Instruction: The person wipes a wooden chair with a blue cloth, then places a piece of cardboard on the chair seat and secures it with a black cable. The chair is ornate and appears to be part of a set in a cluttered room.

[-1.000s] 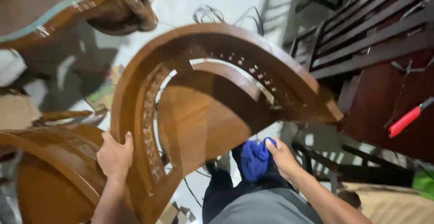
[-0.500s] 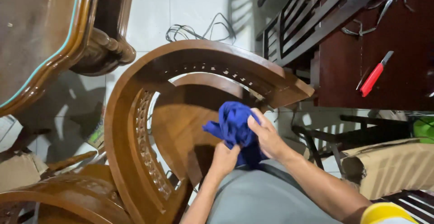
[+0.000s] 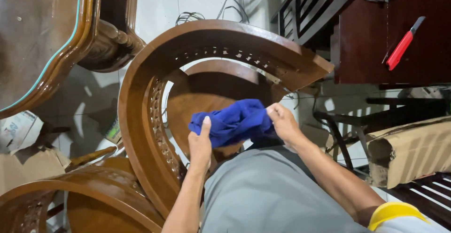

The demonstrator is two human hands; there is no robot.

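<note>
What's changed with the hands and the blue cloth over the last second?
The left hand let go of the curved wooden chair frame and took hold of the blue cloth; the right hand raised it. Both now hold it. The frame stays put.

White tiled floor (image 3: 155, 2) bears wooden chairs (image 3: 155, 73), cables (image 3: 206, 14).

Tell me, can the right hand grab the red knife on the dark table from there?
Probably not right now. The right hand is gripping the blue cloth with the left hand, and the red knife lies far off beyond the curved wooden chair frame.
</note>
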